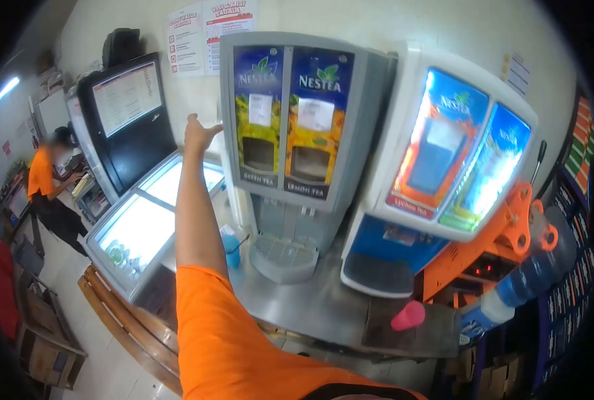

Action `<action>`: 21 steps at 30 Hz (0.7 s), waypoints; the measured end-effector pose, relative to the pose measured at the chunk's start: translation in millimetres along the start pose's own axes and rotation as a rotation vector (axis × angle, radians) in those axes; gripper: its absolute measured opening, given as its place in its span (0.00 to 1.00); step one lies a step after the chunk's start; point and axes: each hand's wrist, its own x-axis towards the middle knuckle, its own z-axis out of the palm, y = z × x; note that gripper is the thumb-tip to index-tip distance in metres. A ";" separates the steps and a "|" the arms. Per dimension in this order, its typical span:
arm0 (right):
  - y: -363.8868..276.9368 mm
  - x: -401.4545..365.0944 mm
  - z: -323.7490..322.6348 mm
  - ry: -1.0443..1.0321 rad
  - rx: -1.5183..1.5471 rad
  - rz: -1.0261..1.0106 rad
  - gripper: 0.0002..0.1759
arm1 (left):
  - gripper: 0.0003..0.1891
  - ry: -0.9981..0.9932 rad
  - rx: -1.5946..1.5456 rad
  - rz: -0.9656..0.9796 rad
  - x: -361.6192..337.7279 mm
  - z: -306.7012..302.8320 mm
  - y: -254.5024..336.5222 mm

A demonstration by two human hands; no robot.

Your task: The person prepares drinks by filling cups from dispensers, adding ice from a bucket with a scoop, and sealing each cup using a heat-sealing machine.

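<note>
My left hand [200, 135] is stretched out at the end of a raised arm in an orange sleeve [207, 300]. Its thumb and fingers are apart, with nothing seen between them. The thumb tip is right at the left side of a grey drink dispenser [285, 188], which has green tea and lemon tea panels. Below the hand, a glass-topped chest [137, 227] glows white. Beside my forearm, a light-blue cup [231, 250] stands on the steel counter [280, 300]. My right hand is out of view.
A white dispenser [407, 50] with lit panels stands on the right. Near it are a pink cup [409, 315] on a dark mat, an orange machine [470, 267] and a large blue water bottle [523, 280]. A wooden bench [127, 327] curves at lower left. Another person [43, 177] works far left.
</note>
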 end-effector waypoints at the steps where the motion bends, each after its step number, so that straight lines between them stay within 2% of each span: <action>1: -6.8 8.2 -10.3 0.008 0.008 0.012 0.14 | 0.47 0.011 -0.070 -0.021 20.8 25.6 -15.4; 4: -14.7 14.4 -21.7 0.021 0.047 0.076 0.14 | 0.41 0.015 -0.147 -0.090 49.8 70.9 -27.5; 6: -24.0 15.6 -21.4 0.016 0.079 0.104 0.15 | 0.36 -0.065 -0.458 -0.057 115.4 136.4 -93.0; 7: -23.4 18.0 -18.7 0.010 0.093 0.113 0.15 | 0.36 -0.068 -0.461 -0.058 114.6 138.8 -86.7; 9: -22.5 18.8 -17.7 -0.010 0.114 0.127 0.15 | 0.29 -0.193 -0.727 -0.151 101.0 136.4 -72.4; 10: -22.8 18.5 -18.7 -0.021 0.122 0.132 0.15 | 0.29 -0.190 -0.726 -0.158 93.9 126.4 -62.0; 12: -23.6 19.7 -18.3 -0.049 0.141 0.134 0.16 | 0.25 -0.159 -0.240 -0.052 79.8 94.2 -34.0; 13: -25.0 21.2 -17.4 -0.064 0.152 0.132 0.16 | 0.23 -0.112 -0.150 -0.035 74.0 82.4 -20.1; 14: -26.9 23.1 -16.1 -0.078 0.164 0.129 0.16 | 0.23 -0.105 -0.142 -0.037 74.2 79.4 -15.9; 16: -27.2 27.7 -14.5 -0.099 0.187 0.123 0.17 | 0.24 0.070 -0.149 0.046 79.9 73.1 -6.8; 17: -24.6 29.0 -14.9 -0.108 0.195 0.122 0.17 | 0.26 0.065 -0.231 0.035 85.4 67.0 -0.4; 21: -9.9 24.2 -25.3 -0.150 0.218 0.129 0.18 | 0.32 0.129 -0.224 0.053 98.0 58.5 6.4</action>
